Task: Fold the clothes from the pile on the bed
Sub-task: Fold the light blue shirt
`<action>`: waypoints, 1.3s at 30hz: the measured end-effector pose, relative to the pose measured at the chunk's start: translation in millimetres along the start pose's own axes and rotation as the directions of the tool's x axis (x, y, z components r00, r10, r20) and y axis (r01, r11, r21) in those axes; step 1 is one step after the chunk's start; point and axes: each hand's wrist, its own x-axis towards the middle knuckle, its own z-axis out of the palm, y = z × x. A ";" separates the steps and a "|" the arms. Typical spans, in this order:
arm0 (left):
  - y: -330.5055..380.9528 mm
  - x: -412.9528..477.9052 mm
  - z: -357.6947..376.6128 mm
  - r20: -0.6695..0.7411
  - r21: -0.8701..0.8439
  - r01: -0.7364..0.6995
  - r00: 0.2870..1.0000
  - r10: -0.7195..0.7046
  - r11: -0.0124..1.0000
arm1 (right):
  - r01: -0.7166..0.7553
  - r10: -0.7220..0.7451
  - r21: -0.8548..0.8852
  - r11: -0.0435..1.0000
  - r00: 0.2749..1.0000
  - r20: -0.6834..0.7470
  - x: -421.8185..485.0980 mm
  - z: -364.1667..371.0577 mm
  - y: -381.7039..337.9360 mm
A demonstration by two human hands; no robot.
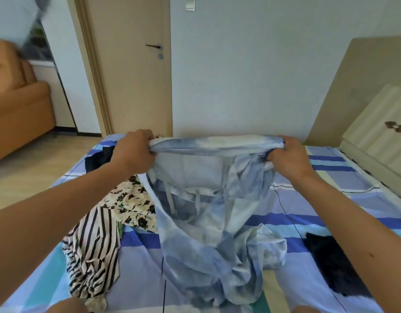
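A pale blue and white tie-dye garment [208,213] hangs above the bed, stretched by its waistband between my two hands. My left hand [133,152] grips the band's left end, and my right hand [285,157] grips its right end. White drawstrings dangle inside, and the lower part crumples on the sheet. To the left lies the pile: a black-and-white striped piece [93,254], a cream floral piece [134,204] and a dark garment [98,159] behind my left wrist.
The bed [330,199] has a blue, lilac and turquoise checked sheet. A black garment [330,263] lies flat on it at the right. A cream headboard [380,136] stands at the far right, a closed door [131,64] behind, an orange armchair [16,105] at the left.
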 end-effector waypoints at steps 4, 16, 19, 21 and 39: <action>4.1 0.2 -2.2 0.260 -0.491 0.332 0.938 -0.228 0.806 | -0.263 0.241 0.067 0.962 0.942 0.234 7.6 -12.7 -8.8; 120.4 3.4 -33.5 0.263 -0.589 0.015 0.949 0.174 0.808 | -0.113 -0.113 0.269 0.956 0.705 0.700 -49.7 39.5 -54.1; 113.2 5.0 -40.8 0.188 -0.401 -0.181 0.943 0.274 0.898 | 0.051 -0.092 0.098 0.994 0.868 0.489 -43.2 48.5 -49.0; 95.3 8.4 -45.1 0.151 -0.177 -0.255 0.947 0.283 0.950 | 0.084 -0.072 -0.019 0.996 0.932 0.357 -27.8 38.3 -38.9; 26.4 36.9 -74.2 0.055 0.022 0.053 0.997 -0.055 0.998 | -0.086 0.219 -0.513 0.854 0.954 0.204 43.5 -64.8 -21.1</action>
